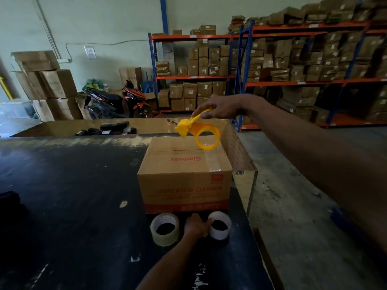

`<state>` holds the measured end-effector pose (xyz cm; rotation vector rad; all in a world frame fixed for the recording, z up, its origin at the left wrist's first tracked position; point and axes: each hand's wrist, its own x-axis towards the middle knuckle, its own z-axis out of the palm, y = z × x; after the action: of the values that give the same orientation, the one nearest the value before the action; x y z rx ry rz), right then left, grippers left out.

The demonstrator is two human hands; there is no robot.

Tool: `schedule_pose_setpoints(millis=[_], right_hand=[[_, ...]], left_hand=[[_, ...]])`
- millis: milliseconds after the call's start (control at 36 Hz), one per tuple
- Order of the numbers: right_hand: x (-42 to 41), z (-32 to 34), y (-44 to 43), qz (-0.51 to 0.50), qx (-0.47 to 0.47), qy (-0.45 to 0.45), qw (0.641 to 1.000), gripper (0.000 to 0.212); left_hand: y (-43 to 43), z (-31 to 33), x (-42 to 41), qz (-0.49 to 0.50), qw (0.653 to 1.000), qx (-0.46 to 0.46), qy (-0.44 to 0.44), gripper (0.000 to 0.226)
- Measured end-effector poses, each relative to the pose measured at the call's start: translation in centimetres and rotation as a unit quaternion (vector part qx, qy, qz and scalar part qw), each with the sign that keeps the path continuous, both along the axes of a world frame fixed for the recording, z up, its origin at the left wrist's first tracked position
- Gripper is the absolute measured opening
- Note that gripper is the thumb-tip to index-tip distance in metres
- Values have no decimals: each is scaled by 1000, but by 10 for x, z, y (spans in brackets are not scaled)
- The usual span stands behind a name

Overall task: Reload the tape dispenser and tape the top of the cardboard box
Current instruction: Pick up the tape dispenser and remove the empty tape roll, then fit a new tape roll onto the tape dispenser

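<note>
Above the far edge of the cardboard box (185,164), our right hand (222,106) closes its grip around the handle of the yellow tape dispenser (199,130). The dispenser hangs below and to the left of that hand, its round hoop just over the box's far right corner and its flat head pointing left. We cannot tell whether the hoop touches the box top. The hoop looks clear through the middle, with no roll seated in it.

The box stands on the dark desk (73,195) near its right edge, flaps shut. A strip of clear tape runs across the right part of its top and over the front edge. "Glodway" is printed on the top and "LUBRICATION CLEANER" on the near face.

Just in front of the box, our left hand (196,226) rests on the desk between two tape rolls. Its fingers touch the white roll (219,226) on its right side, though we cannot tell if the grip is closed on it. The clear tape roll (165,229) lies on the other side of the hand, close but apart.

Behind the box, a low cardboard tray (146,124) holds several dark wrapped packages (109,128) toward its left.
</note>
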<state>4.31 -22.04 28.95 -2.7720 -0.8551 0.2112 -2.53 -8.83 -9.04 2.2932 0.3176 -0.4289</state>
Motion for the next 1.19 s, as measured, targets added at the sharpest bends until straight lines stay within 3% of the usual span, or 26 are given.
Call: schedule_pose_setpoints(millis=[111,278,417,500,556,611,667,750,806,861,1000,1083,1194], right_hand=[[12,-6,3,9,-12,6,1000,33],[26,-13,7,13,-7,13,1000,33],[35,-21,14,7,-7,19,1000,35],[38,-26,18,13,-9,20,1000,38],[40,-29,20,13,-8,21,1000,39],[40,-31,23,8,-13,22,1000,38],[41,-34,26,0,-14,19,1000,36],[42,-38,31,-20,-20,15,999,32],[45,-40,34,-11,-17,21,1000,27],[48,-41,36,-3,-6,28,1000,25],[49,-42,37,10,-1,26,1000,20],[45,-42,39,2,16,28,999,26],[45,-41,35,6,18,24,1000,34]], left_hand=[[3,10,-1,1,1000,6,8,40],[15,11,4,-45,998,29,-35,49],[40,31,-5,-147,977,-22,-153,37],[68,41,-14,-153,959,4,-238,21],[91,40,-22,-132,945,35,-296,22],[112,34,-30,-102,928,96,-345,48],[129,25,-36,-88,922,163,-341,86],[143,15,-45,-90,955,169,-227,133],[149,7,-48,-98,971,143,-162,150],[154,-2,-52,-95,975,129,-152,145],[153,-14,-55,-28,982,40,-184,111],[151,-18,-55,-3,978,0,-210,108],[137,7,-69,-26,955,-45,-291,84]])
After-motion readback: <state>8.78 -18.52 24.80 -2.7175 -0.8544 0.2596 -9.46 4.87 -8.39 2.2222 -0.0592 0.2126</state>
